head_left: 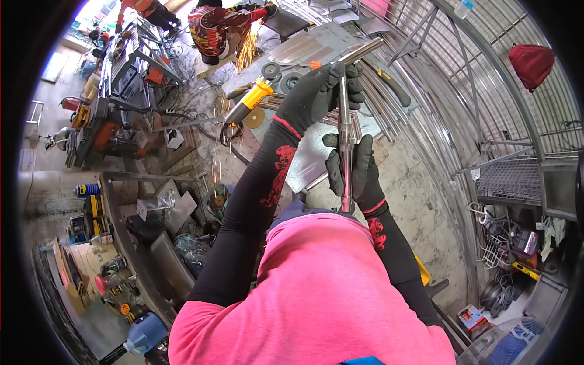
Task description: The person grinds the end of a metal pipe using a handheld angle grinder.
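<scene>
Both of my hands wear dark gloves and hold a shiny metal tube assembly [345, 118] in front of my chest. My left hand [316, 91] grips its upper end, where a slanted metal tube [362, 52] crosses. Lower down, my right hand [359, 167] has its fingers around the long tube, thumb on the near side. Left of my left hand lies a yellow and black angle grinder [250, 100], with loose discs [271, 70] beside it. Beneath my hands a metal sheet [307, 161] is partly hidden. Several thin metal bars [380, 109] lie to the right.
A co-worker [213, 30] crouches at the top, beside a spray of sparks [248, 52]; another person [152, 11] is further left. A cluttered workbench [109, 243] stands at left. A wire rack [511, 182] and a red bag [531, 66] are on the right.
</scene>
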Demonstrator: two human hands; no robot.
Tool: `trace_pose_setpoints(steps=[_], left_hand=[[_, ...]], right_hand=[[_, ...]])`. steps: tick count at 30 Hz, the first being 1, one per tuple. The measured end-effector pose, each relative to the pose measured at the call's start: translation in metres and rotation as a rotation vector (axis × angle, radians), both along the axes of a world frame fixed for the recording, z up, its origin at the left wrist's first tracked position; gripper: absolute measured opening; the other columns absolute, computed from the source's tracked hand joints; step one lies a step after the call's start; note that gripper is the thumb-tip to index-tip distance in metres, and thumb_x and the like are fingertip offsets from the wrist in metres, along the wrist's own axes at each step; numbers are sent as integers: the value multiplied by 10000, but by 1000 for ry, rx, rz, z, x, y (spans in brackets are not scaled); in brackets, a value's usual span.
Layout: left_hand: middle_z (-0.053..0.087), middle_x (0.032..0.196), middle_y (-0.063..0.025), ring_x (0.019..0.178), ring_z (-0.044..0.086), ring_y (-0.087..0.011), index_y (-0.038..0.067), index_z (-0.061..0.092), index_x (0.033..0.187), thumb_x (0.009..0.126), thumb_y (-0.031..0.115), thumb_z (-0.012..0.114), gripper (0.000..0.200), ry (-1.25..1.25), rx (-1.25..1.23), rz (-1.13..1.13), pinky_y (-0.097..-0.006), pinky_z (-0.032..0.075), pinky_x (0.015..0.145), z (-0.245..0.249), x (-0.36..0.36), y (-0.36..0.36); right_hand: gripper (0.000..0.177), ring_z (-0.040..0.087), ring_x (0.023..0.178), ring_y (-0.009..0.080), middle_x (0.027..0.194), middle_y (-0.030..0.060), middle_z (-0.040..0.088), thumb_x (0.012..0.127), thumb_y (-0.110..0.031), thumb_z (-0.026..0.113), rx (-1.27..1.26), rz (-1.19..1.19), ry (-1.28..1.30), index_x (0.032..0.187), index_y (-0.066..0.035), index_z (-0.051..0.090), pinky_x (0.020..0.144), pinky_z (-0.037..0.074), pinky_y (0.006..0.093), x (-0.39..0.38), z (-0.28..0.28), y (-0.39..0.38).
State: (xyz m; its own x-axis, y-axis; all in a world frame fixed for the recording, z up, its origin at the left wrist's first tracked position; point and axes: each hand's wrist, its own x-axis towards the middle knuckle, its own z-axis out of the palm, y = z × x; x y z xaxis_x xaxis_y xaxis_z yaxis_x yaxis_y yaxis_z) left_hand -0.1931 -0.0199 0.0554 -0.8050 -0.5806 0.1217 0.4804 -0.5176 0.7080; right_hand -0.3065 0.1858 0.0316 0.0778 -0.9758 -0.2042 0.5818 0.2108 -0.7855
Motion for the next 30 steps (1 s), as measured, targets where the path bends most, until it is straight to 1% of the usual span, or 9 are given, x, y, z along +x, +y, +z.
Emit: trace_pose_setpoints(steps=[15, 17, 20, 22, 23, 25, 27, 29, 30], left_hand=[[735, 1096, -218, 978, 763, -344, -84, 631, 1311, 1139, 383, 596, 499, -250, -42, 128, -462, 636, 930, 22, -20, 13], [733, 1079, -216, 965, 764, -342, -82, 639, 1288, 1141, 376, 593, 484, -304, -50, 164, -453, 637, 923, 29, -20, 17], [731, 1061, -215, 952, 765, -340, -80, 647, 1265, 1144, 369, 589, 469, -353, -65, 196, -444, 638, 916, 49, -19, 25], [709, 1086, -235, 1005, 747, -346, -94, 632, 1237, 1138, 285, 596, 394, -922, -784, 451, -420, 610, 878, 73, -11, 40], [709, 1086, -235, 1005, 747, -346, -94, 632, 1237, 1138, 285, 596, 394, -912, -795, 445, -420, 610, 878, 56, -6, 40], [689, 1142, -219, 1041, 714, -358, -50, 636, 1184, 1119, 173, 588, 237, -543, -996, 717, -441, 578, 848, -3, 10, 37], [685, 1199, -199, 1053, 689, -375, -23, 638, 1167, 1096, 85, 563, 150, -998, -1578, 696, -460, 574, 829, -15, 42, 61], [692, 1154, -195, 994, 706, -331, -13, 641, 1166, 1100, 129, 592, 164, -946, -1375, 510, -436, 575, 826, -53, 58, 90], [703, 1138, -188, 1000, 720, -293, -29, 634, 1194, 1097, 149, 609, 205, -973, -1007, 299, -412, 583, 832, -71, 61, 105]], right_hand=[[996, 553, 441, 154, 703, 66, 659, 1038, -877, 292, -39, -19, 23, 1394, -5, 616, 452, 479, 297, -4, 0, 2], [971, 571, 508, 153, 731, 66, 662, 1090, -821, 185, -26, -14, 48, 1402, -34, 659, 484, 482, 291, -4, 3, 3], [953, 575, 510, 154, 748, 69, 667, 1096, -812, 198, -90, -37, 19, 1411, -32, 646, 493, 489, 290, -4, -3, 0], [943, 587, 500, 160, 759, 79, 681, 1076, -828, 261, -118, -50, -11, 1410, -25, 627, 491, 502, 292, -8, -6, -7], [941, 600, 490, 167, 771, 89, 696, 1057, -844, 324, -142, -56, -46, 1409, -19, 609, 488, 515, 294, -12, -8, -12], [900, 614, 510, 171, 810, 99, 707, 1075, -811, 341, -168, -73, -69, 1419, -24, 607, 499, 527, 300, -20, -16, -20], [858, 629, 531, 175, 849, 110, 718, 1092, -779, 359, -187, -85, -91, 1430, -29, 605, 510, 538, 306, -30, -29, -25], [788, 654, 580, 182, 902, 111, 724, 1122, -719, 375, -101, -147, -133, 1462, -41, 588, 538, 559, 317, -38, -40, -31], [726, 682, 647, 187, 929, 96, 725, 1135, -671, 417, -105, -155, -175, 1473, -48, 573, 576, 582, 326, -39, -28, -33]])
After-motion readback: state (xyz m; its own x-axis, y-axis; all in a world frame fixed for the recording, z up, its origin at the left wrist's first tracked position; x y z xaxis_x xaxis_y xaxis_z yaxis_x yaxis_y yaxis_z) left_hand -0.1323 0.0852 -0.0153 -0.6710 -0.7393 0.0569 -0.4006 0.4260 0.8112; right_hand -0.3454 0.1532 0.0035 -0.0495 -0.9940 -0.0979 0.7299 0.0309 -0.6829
